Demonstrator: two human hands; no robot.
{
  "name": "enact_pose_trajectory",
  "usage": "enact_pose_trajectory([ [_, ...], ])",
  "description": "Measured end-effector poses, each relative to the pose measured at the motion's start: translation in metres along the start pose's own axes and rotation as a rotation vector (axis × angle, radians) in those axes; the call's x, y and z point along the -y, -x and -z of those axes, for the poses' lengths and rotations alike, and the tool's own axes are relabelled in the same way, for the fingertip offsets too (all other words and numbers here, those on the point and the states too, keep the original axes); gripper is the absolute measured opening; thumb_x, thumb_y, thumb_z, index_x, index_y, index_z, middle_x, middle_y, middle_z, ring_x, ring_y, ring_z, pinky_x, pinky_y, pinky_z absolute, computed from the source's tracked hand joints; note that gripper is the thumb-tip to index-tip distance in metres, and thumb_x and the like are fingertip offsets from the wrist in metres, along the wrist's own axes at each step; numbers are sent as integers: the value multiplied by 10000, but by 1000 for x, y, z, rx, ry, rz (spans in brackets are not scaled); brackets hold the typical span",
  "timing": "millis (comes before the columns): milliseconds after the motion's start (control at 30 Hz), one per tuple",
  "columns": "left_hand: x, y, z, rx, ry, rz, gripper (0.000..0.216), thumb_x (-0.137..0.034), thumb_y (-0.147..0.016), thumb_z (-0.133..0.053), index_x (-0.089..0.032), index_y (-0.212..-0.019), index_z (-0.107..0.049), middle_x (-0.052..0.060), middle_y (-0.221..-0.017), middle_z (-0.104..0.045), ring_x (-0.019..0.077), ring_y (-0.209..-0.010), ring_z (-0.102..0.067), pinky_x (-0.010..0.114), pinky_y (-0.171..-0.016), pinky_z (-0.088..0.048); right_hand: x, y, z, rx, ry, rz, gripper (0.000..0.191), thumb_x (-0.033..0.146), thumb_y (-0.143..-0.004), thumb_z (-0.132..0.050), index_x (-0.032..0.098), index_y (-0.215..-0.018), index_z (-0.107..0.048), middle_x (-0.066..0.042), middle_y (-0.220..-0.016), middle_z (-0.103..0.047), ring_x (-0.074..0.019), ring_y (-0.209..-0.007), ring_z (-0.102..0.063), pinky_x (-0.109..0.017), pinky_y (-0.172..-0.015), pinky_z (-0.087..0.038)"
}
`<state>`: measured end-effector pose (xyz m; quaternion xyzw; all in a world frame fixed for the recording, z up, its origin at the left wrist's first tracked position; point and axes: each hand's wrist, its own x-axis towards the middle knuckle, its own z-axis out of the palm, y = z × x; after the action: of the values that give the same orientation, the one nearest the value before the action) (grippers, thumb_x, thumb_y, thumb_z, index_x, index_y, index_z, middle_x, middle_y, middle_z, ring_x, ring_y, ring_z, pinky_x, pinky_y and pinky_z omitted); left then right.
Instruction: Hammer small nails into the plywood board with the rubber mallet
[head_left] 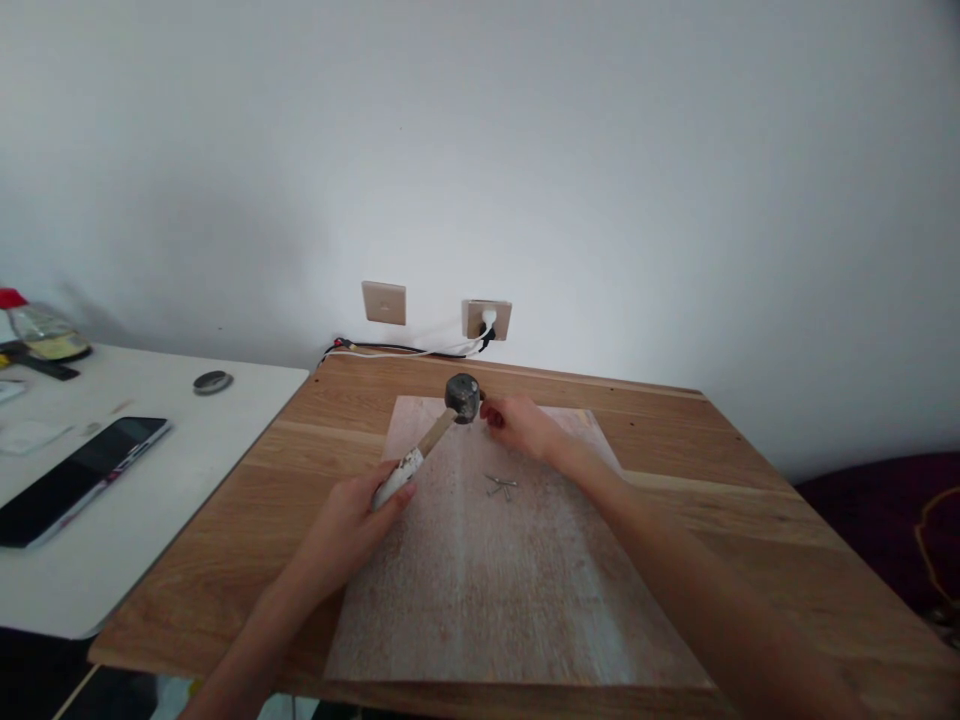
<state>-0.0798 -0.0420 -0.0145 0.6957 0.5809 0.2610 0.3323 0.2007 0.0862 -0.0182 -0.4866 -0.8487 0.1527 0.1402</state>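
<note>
My left hand (367, 520) is wrapped around the white-wrapped lower part of a hammer's wooden handle (435, 434). The dark metal hammer head (462, 394) is over the far part of a pale wooden board (480, 590). Close against the right side of the head is my right hand (517, 422), its fingers curled together; whatever they may pinch is hidden. Several loose nails (501, 486) lie on the board, nearer to me than the hammer head.
Under the board is a wooden table (285, 480). A white table (180, 470) adjoins on the left, bearing a phone (82, 475), a round dark lid (212, 382) and a bottle (46, 330). Cables (405, 350) run along the wall to a socket (487, 320).
</note>
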Motion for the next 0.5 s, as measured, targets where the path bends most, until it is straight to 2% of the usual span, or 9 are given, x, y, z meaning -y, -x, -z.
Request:
enact_pose_trajectory([
  [200, 1, -1, 0, -14, 10, 2, 452, -509, -951, -517, -209, -1183, -763, 74, -1106, -816, 317, -1006, -748, 361, -883, -560, 2, -7, 1, 28, 20, -25, 269, -25, -765, -623, 139, -933, -754, -78, -858, -778, -193, -783, -698, -238, -693, -444],
  [400, 1, 1, -1, -13, 25, -8, 410, -499, -961, -519, -223, -1139, -764, 60, -1112, -813, 310, -1019, -743, 346, -859, -547, 6, -1, -2, -9, -34, -34, 402, -19, -816, -618, 115, -1186, -699, -69, -905, -783, -167, -785, -704, -220, -725, -466],
  [500, -2, 0, -2, -5, 18, -14, 401, -497, -960, -520, -219, -1116, -763, 65, -1095, -811, 307, -1007, -743, 343, -847, -538, 7, 4, -4, -56, -103, -78, 392, 8, -836, -669, 114, -1213, -683, -64, -885, -779, -174, -777, -704, -229, -721, -471],
])
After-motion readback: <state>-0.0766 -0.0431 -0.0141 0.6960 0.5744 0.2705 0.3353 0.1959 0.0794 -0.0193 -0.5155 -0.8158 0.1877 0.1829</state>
